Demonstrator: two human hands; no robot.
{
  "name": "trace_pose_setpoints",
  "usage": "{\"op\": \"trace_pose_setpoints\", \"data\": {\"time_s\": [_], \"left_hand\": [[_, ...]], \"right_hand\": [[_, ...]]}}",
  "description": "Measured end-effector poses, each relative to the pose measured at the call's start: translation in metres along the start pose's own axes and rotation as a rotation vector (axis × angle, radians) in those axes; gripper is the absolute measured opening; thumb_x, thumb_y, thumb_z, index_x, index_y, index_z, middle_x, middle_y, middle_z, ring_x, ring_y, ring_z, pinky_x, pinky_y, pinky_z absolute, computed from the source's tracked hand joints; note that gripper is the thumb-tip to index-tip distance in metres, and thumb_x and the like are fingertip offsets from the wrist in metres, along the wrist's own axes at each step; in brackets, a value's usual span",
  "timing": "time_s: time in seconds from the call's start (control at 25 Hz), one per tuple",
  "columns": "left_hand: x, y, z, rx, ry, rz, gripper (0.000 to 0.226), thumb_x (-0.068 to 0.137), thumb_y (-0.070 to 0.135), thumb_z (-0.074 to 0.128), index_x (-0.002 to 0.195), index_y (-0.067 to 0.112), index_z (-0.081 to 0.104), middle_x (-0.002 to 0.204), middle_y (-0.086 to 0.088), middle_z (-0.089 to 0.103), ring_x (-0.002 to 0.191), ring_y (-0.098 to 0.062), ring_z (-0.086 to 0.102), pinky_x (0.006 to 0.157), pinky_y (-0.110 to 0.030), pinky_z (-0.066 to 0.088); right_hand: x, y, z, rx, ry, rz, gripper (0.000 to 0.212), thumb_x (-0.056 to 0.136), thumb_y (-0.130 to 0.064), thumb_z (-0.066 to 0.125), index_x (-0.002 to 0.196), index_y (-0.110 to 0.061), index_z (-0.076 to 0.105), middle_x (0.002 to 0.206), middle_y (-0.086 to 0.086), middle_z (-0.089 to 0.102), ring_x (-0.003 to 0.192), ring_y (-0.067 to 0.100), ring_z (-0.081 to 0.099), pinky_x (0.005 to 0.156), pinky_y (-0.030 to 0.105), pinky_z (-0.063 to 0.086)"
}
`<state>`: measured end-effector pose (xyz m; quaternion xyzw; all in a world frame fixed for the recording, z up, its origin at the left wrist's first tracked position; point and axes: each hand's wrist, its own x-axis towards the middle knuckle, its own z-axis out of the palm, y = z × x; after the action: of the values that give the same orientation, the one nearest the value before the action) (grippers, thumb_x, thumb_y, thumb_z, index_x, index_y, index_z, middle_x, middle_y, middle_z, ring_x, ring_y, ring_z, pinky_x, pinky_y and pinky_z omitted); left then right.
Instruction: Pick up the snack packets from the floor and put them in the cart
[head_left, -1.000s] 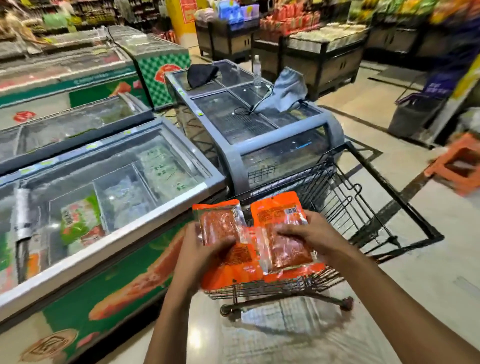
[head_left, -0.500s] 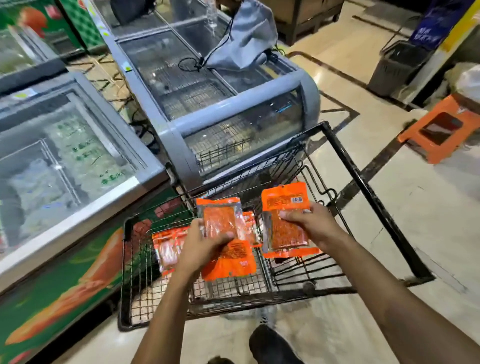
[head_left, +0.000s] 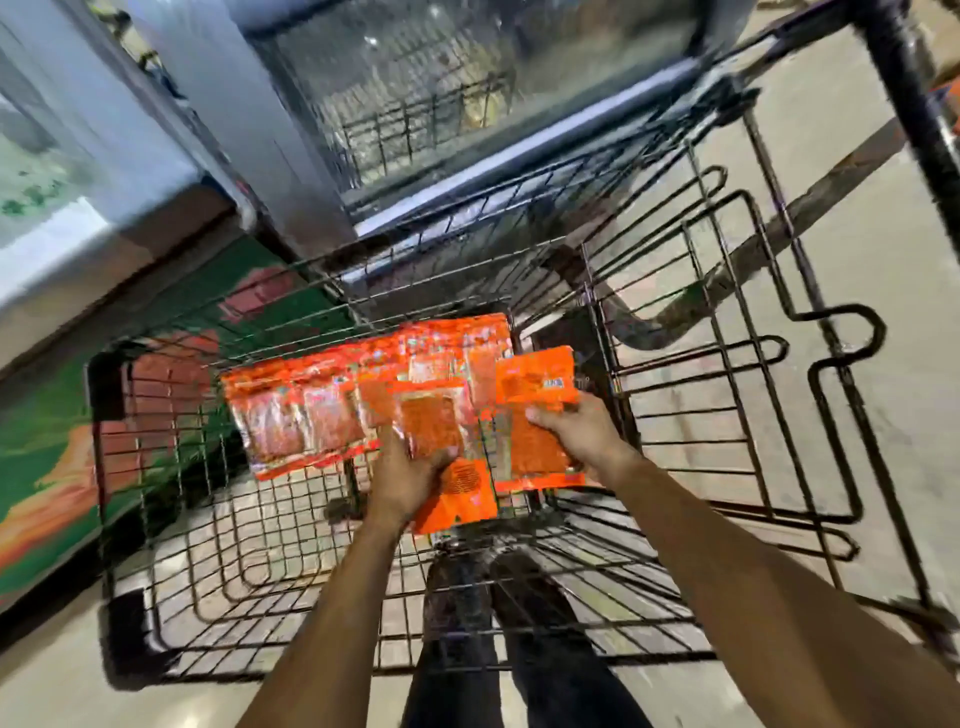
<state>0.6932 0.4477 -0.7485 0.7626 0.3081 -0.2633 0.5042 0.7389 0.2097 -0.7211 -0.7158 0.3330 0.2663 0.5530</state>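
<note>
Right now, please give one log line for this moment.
left hand: holds orange snack packet | right hand: holds orange snack packet | both above wire cart | packets already inside

Two orange snack packets are held above the black wire cart (head_left: 156, 519), each with a clear window showing reddish-orange contents. The left packet (head_left: 447, 457) is gripped by the left hand (head_left: 408, 480) over the middle of the basket, its lower end toward the near rim. The right packet (head_left: 537, 421) is gripped by the right hand (head_left: 576, 434) just beside it, by the wire divider. More orange packets (head_left: 322, 410) lie overlapping on the basket floor toward the far left corner.
</note>
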Motion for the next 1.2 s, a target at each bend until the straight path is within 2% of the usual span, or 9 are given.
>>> {"op": "trace_pose_setpoints", "data": {"time_s": [0.12,0.2,0.28,0.4,0.56,0.76,0.96,1.04,1.2], "left_hand": [[0.018,-0.008,0.022,0.107,0.000,-0.031,0.033,0.073,0.017,0.089,0.091,0.018,0.060,0.093,-0.002,0.071,0.079,-0.018,0.067,0.072,-0.031,0.051],[0.038,-0.021,0.035,0.152,0.021,-0.060,0.036,0.078,0.016,0.086,0.100,0.011,0.058,0.092,-0.006,0.066,0.072,-0.020,0.063,0.064,-0.029,0.044],[0.057,-0.039,0.044,0.191,0.043,-0.106,0.054,0.080,0.028,0.083,0.117,0.006,0.051,0.102,-0.015,0.069,0.085,-0.033,0.069,0.071,-0.036,0.051],[0.072,-0.059,0.051,0.344,0.066,-0.138,0.054,0.087,0.025,0.076,0.127,0.004,0.045,0.115,-0.022,0.069,0.106,-0.042,0.066,0.087,-0.047,0.052],[0.059,-0.057,0.055,0.527,0.021,-0.220,0.056,0.092,0.025,0.068,0.136,0.001,0.043,0.121,-0.022,0.068,0.114,-0.040,0.065,0.091,-0.045,0.051],[0.044,-0.052,0.060,0.641,-0.080,-0.232,0.064,0.101,0.030,0.055,0.147,-0.006,0.029,0.132,-0.020,0.063,0.121,-0.037,0.061,0.095,-0.042,0.049],[0.021,-0.023,0.041,0.833,0.070,-0.077,0.072,0.093,0.041,0.061,0.146,0.002,0.032,0.130,-0.017,0.060,0.115,-0.037,0.064,0.086,-0.044,0.054],[0.004,0.006,0.021,0.867,0.150,0.023,0.066,0.095,0.046,0.058,0.142,0.005,0.040,0.127,-0.017,0.060,0.111,-0.037,0.065,0.084,-0.044,0.055],[-0.058,0.091,-0.039,0.768,0.368,0.269,0.058,0.095,0.051,0.054,0.132,0.007,0.051,0.119,-0.017,0.063,0.106,-0.039,0.064,0.084,-0.046,0.053]], "right_hand": [[0.052,0.047,0.033,-0.096,-0.075,0.072,0.029,0.087,0.007,0.070,0.098,-0.019,0.075,0.071,-0.011,0.072,0.058,-0.005,0.064,0.062,0.015,0.054],[0.075,0.070,0.050,-0.213,-0.123,0.126,0.020,0.092,-0.007,0.067,0.108,-0.017,0.074,0.087,-0.003,0.070,0.079,0.008,0.064,0.074,0.022,0.053],[0.088,0.085,0.065,-0.377,-0.122,0.148,0.032,0.089,-0.023,0.070,0.118,-0.009,0.067,0.104,0.008,0.066,0.093,0.018,0.060,0.083,0.031,0.051],[0.091,0.101,0.084,-0.497,-0.032,0.068,0.039,0.080,-0.032,0.078,0.114,-0.016,0.071,0.113,0.013,0.073,0.105,0.031,0.069,0.087,0.039,0.053],[0.081,0.112,0.082,-0.646,0.120,0.194,0.059,0.088,-0.049,0.071,0.127,-0.010,0.051,0.122,0.016,0.068,0.114,0.038,0.064,0.088,0.042,0.051],[0.063,0.106,0.081,-0.694,0.215,0.157,0.043,0.091,-0.034,0.068,0.121,-0.010,0.049,0.117,0.015,0.066,0.107,0.036,0.067,0.087,0.042,0.057],[0.031,0.086,0.081,-0.816,0.143,0.019,0.039,0.095,-0.012,0.057,0.132,-0.011,0.046,0.126,0.015,0.055,0.112,0.037,0.060,0.094,0.046,0.052],[0.008,0.057,0.074,-0.796,0.140,-0.034,0.030,0.098,-0.022,0.054,0.127,-0.015,0.051,0.122,0.013,0.056,0.114,0.038,0.059,0.096,0.046,0.049],[-0.069,-0.042,0.046,-0.912,0.185,-0.377,0.037,0.098,-0.040,0.056,0.126,-0.015,0.055,0.122,0.012,0.056,0.112,0.035,0.060,0.094,0.045,0.051]]}}
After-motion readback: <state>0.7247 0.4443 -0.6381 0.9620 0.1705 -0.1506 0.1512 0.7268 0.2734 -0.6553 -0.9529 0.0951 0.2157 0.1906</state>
